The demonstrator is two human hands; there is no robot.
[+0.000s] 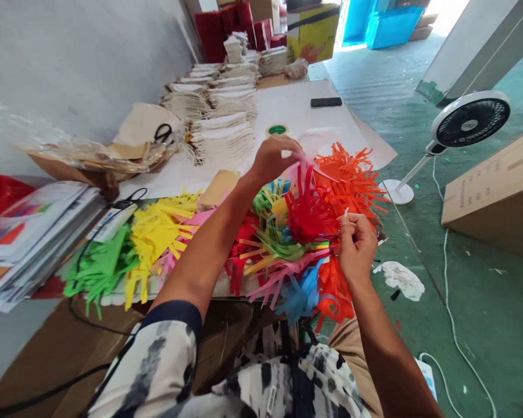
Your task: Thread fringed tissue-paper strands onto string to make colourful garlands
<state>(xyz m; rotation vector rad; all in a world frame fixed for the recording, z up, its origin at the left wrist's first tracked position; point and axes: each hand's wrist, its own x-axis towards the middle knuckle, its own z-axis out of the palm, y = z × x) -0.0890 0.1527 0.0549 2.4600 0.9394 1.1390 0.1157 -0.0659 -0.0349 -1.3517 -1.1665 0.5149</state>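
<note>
My left hand is raised over the table, its fingers pinched on a pale pink fringed paper piece. My right hand is closed near the table's front right corner, pinching a small white strip. Between and below both hands lies a heap of fringed paper cut-outs: red, orange, green, pink and blue. Yellow fringed paper and green fringed paper lie further left.
Stacks of beige bags fill the table's far end, with a tape roll, a black phone and scissors. Printed sheets are piled at left. A white fan and a cardboard box stand on the green floor at right.
</note>
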